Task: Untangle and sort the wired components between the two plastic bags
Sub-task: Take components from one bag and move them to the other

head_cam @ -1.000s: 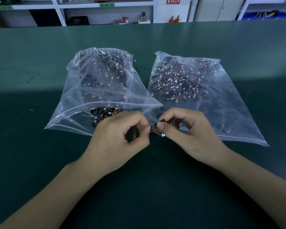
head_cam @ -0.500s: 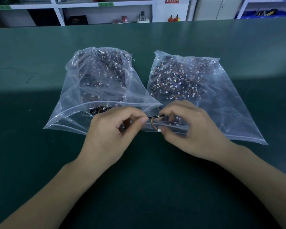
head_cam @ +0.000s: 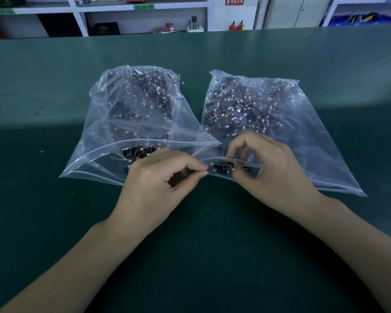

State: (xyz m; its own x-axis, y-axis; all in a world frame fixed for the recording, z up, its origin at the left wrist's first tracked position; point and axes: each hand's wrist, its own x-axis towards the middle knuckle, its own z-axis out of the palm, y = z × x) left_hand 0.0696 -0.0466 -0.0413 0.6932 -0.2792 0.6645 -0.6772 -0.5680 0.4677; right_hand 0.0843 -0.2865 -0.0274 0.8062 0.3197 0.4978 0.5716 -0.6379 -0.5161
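Both hands (head_cam: 212,175) pinch a black wired component (head_cam: 220,169) with orange leads.

Both forearms cut off by bottom edge, parts inside left bag (head_cam: 113,123) & right bag (head_cam: 303,123) too small/hazy to ID individually, red wall sign (head_cam: 234,0) clipped at top, text unreadable.
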